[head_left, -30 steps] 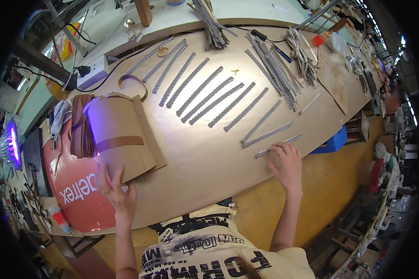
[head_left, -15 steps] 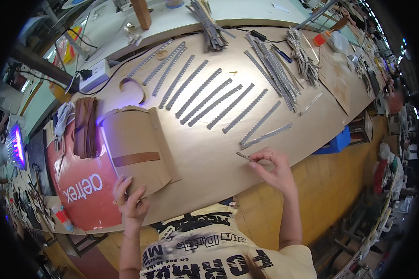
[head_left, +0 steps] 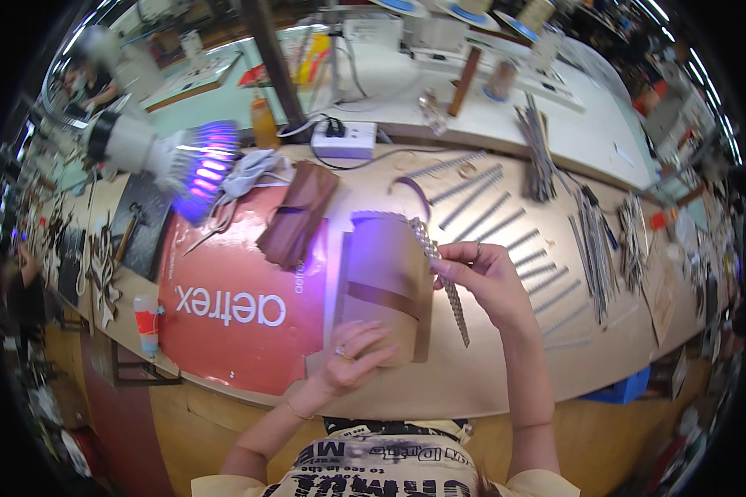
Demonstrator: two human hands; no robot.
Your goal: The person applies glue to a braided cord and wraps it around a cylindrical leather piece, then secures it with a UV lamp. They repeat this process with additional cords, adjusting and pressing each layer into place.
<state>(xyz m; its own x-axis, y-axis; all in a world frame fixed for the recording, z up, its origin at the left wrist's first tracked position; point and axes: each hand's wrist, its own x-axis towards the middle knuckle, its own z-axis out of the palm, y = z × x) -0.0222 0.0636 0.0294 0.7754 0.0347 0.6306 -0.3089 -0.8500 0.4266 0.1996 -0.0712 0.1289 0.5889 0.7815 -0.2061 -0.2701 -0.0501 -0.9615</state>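
Braid (head_left: pixel 458 313) sits at the 3 o'clock edge of the card (head_left: pixel 389 265), and that pairing is what I am reading from here. Its long axis leans from 11 o'clock to 5, slanting past the card's side; the top end overlaps that edge in my view, though I cannot tell whether the two touch. My right hand (head_left: pixel 491 286) is the nearer one: it sits at the braid's 4 o'clock, its grip pinching the braid between thumb and fingers partway along — the lower end sticks out free toward 5. My left hand (head_left: pixel 351 361) lies at the braid's 8 o'clock, fingers partly spread over the card's lower front; whether that grip clasps or merely rests, I cannot tell.

Under it all is the brown desk (head_left: pixel 439 389). From the card, a red sheet (head_left: pixel 240 356) covers it at 9 o'clock, a brown bundle (head_left: pixel 298 215) lies at 10, and grey strips (head_left: pixel 471 199) fan out around 2. Farther off, a lamp (head_left: pixel 203 170) glows violet at 10 — and yellowish floor (head_left: pixel 195 410) shows at 8.
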